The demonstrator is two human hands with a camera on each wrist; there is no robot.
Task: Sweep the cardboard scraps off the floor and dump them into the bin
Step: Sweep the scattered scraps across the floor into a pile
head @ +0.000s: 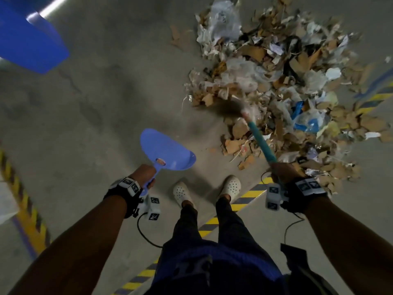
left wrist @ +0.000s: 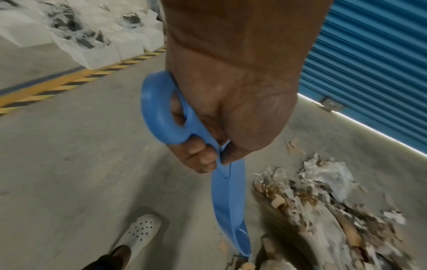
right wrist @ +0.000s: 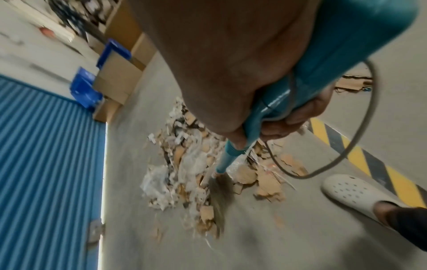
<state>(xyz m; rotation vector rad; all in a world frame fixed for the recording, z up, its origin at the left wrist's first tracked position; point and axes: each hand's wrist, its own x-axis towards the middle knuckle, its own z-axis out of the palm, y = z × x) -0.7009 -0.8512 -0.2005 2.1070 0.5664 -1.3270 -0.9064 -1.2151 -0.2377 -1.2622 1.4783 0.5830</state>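
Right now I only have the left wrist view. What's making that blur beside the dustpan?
Observer: A broom with a teal handle. The right hand grips it, and its bristles are at the near edge of the scrap pile.
Operator: Anything in the dustpan yet?
Observer: The head view shows no scraps in the dustpan. The left hand holds it short of the pile.
Operator: What lies beyond the pile?
Observer: The right wrist view shows cardboard boxes along the wall.
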